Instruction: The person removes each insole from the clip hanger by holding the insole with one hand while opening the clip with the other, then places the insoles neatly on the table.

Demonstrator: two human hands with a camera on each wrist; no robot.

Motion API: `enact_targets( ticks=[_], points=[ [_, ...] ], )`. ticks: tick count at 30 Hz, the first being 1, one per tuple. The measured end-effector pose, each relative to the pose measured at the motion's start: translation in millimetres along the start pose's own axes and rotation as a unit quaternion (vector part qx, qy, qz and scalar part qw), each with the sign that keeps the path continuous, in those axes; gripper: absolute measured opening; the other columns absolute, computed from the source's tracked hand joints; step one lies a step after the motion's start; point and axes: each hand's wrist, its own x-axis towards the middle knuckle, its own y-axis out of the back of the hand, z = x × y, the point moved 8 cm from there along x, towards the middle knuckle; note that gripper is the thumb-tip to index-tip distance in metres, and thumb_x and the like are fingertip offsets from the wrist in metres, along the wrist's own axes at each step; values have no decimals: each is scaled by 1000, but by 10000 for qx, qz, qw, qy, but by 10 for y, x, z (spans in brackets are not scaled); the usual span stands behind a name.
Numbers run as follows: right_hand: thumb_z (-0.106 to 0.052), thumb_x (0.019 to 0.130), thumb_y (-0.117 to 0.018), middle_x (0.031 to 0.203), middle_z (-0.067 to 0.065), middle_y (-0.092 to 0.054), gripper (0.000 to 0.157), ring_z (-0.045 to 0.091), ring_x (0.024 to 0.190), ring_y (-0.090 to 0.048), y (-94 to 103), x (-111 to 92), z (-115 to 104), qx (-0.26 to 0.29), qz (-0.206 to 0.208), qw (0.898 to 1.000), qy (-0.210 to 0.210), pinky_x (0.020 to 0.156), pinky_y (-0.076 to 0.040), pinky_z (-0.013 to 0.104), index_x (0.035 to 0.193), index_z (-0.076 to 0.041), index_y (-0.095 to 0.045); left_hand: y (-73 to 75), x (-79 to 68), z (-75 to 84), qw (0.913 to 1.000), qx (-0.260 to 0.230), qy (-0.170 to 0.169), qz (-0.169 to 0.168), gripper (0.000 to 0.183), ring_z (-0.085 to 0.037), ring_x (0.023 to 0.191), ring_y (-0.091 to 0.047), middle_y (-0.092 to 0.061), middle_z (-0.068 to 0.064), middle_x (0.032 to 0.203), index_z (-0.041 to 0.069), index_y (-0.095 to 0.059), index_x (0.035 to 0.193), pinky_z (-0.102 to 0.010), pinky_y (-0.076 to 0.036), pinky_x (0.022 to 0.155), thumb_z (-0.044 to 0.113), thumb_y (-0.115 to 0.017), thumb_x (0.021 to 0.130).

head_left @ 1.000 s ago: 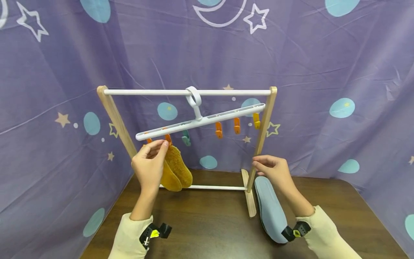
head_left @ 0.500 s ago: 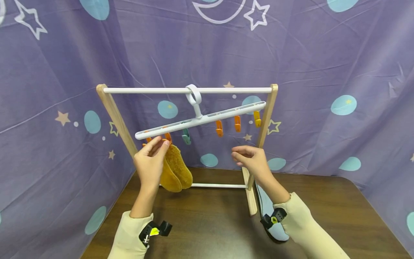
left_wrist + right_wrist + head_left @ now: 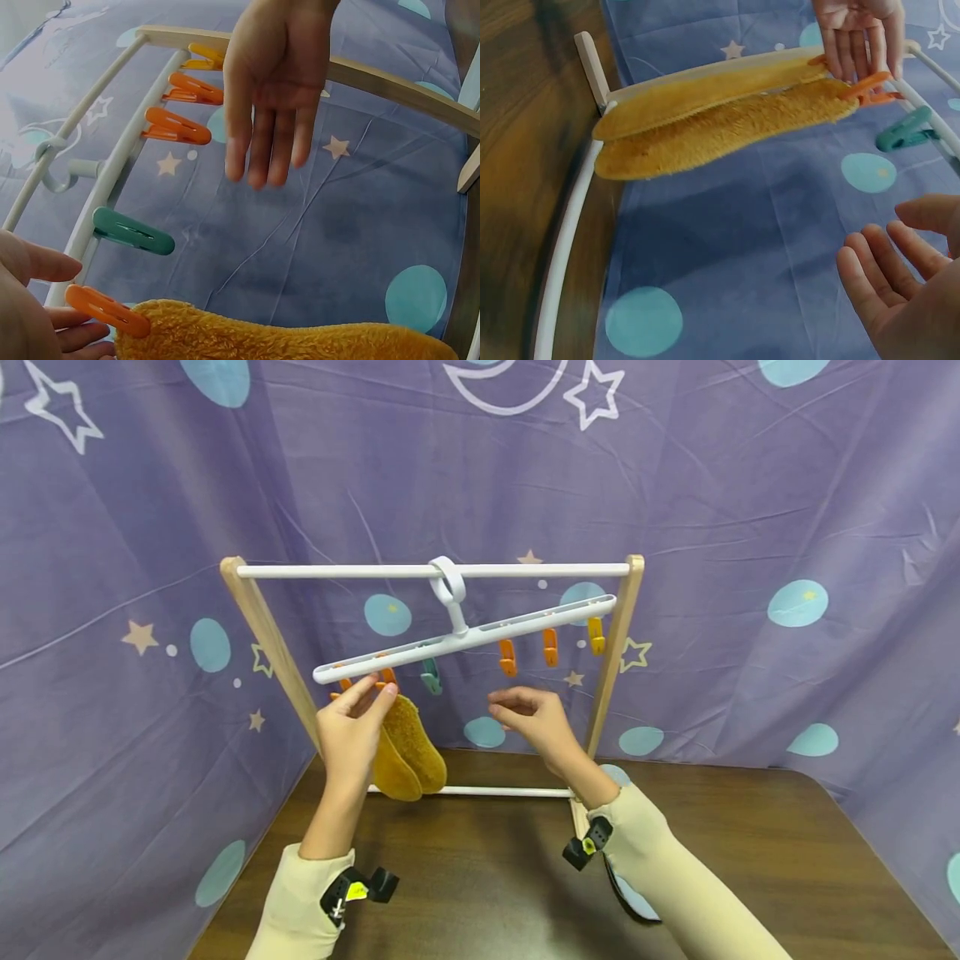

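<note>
Two mustard-yellow insoles hang by orange clips at the lowered left end of a white clip hanger [image 3: 491, 635]. One insole [image 3: 727, 139] shows a fuzzy face, the other insole [image 3: 697, 97] a smooth one. My left hand [image 3: 347, 739] is at the orange clip [image 3: 109, 311] on the fuzzy insole; in the left wrist view its thumb stands apart from that clip, with the fingers behind it. My right hand [image 3: 536, 720] is in the air below the hanger's middle, fingers relaxed and holding nothing. A teal clip [image 3: 133, 231] hangs between the hands.
The hanger hooks over the white top rod [image 3: 330, 572] of a wooden-sided rack [image 3: 262, 627]. Two orange clips and a yellow clip [image 3: 596, 635] hang at its raised right end. A grey-blue insole [image 3: 637, 902] lies on the brown table [image 3: 480, 860], partly behind my right sleeve.
My right hand has moved left from beside the rack's right post to below the hanger's middle. The left hand stays at the clip, its thumb and finger slightly further apart.
</note>
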Motion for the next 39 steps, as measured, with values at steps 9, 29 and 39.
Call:
enact_targets(
  ticks=[9,29,39],
  points=[
    [-8,93,-73,114,21,-75,26,25,101,-73,-433,115,69,-123,-496,9987,-46,84,-59,25,117,3,-73,-40,30,-18,9997,-24,67,-246,35,5,93,-67,-66,-29,126,-13,-67,123,-9,-54,86,0,-73,91],
    [-5,90,-76,107,18,-77,21,29,99,-74,-980,140,247,-872,-931,9916,214,81,-60,25,110,2,-76,-11,47,0,9992,101,-143,-364,25,2,78,-66,-73,9,84,-15,-70,113,-11,-56,76,-3,-72,91],
    [-2,91,-73,97,19,-78,11,27,87,-74,-1015,170,239,-1063,-575,9920,355,75,-58,23,100,4,-77,-51,82,-34,9959,492,26,-758,32,3,96,-63,-66,-28,129,-11,-63,130,-7,-51,87,0,-61,100]
  ],
)
